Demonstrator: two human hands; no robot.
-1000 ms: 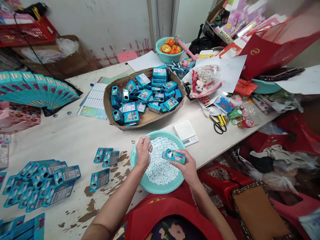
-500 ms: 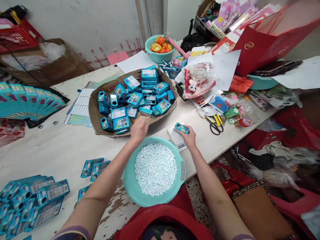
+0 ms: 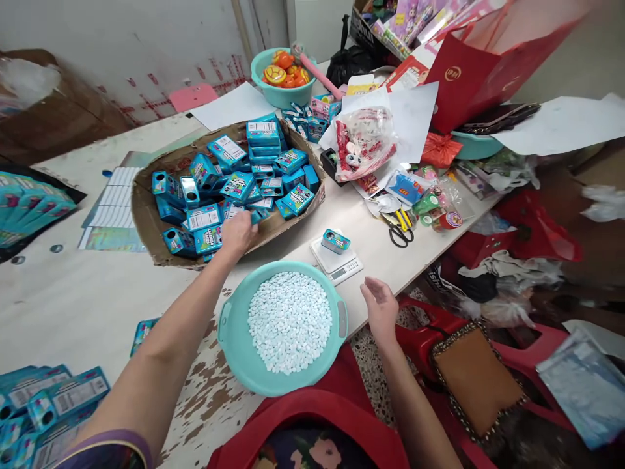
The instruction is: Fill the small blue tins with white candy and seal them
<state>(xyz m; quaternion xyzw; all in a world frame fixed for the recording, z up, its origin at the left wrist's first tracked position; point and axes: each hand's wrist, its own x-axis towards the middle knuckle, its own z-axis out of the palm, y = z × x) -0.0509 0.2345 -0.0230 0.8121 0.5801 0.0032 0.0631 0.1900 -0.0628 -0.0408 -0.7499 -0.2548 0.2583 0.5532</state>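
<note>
My left hand [image 3: 237, 234] reaches over the near rim of a cut-down cardboard carton [image 3: 142, 225] full of small blue boxes. Its fingers are closed at a small blue box [image 3: 262, 213], partly hidden by the hand. A single blue box [image 3: 336, 241] rests on a white digital scale [image 3: 342, 264]. My right hand [image 3: 381, 305] hovers in front of the scale at the table edge, fingers apart and nothing in them. Between my forearms, a turquoise basin [image 3: 232, 355] holds a heap of small pale white-blue pieces [image 3: 290, 322].
More blue boxes [image 3: 68, 394] are grouped at lower left. Black-handled scissors [image 3: 401, 234], a plastic-wrapped toy [image 3: 364, 146] and small packets lie right of the scale. Behind stand a bowl of orange toys [image 3: 283, 96] and a red bag [image 3: 473, 78]. A red stool [image 3: 424, 332] stands below.
My right hand has let go of the blue box on the scale and drawn back toward me. My left hand has reached farther into the carton. The view has shifted right.
</note>
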